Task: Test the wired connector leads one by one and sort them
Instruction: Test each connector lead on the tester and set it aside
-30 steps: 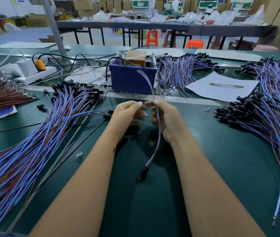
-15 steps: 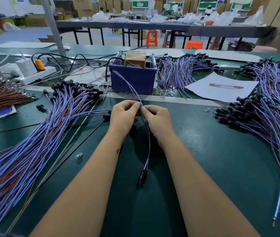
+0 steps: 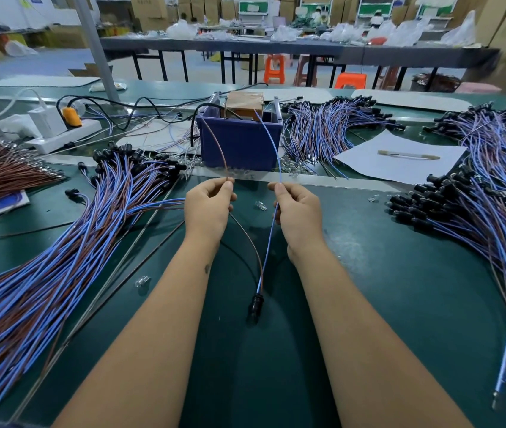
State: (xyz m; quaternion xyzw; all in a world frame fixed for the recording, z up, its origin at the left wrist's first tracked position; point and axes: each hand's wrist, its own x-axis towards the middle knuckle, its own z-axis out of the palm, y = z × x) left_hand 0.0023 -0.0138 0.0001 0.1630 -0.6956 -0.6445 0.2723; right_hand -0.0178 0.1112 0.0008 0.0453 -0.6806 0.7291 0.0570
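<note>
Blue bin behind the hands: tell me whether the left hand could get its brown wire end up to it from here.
Probably yes: the left hand pinches the brown wire, whose tip already rises near the blue bin, with nothing between.

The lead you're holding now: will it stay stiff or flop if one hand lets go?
Probably flops: the brown wire and blue wire curve and sag below the left hand and right hand. The black connector hangs lowest, so it would likely swing. It looks light, since a pinch holds it.
</note>
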